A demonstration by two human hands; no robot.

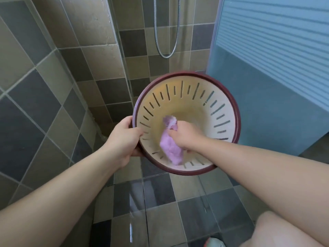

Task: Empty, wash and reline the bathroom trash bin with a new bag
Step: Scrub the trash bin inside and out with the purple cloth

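The round trash bin (194, 97) has a cream slotted wall and a dark red rim, and it is tilted with its mouth facing me above the tiled floor. My left hand (122, 138) grips the rim at the bin's left edge. Inside the bin, my right hand (185, 135) holds a crumpled pink cloth (171, 148) against the inner wall near the bottom. The cloth is blurred. No bag is in the bin.
A glass shower panel (122, 56) stands just left of the bin. A metal shower hose (166, 52) hangs on the tiled wall behind. A blue ribbed door (270, 68) is on the right. My knee (284, 230) shows at lower right, above wet-looking floor tiles.
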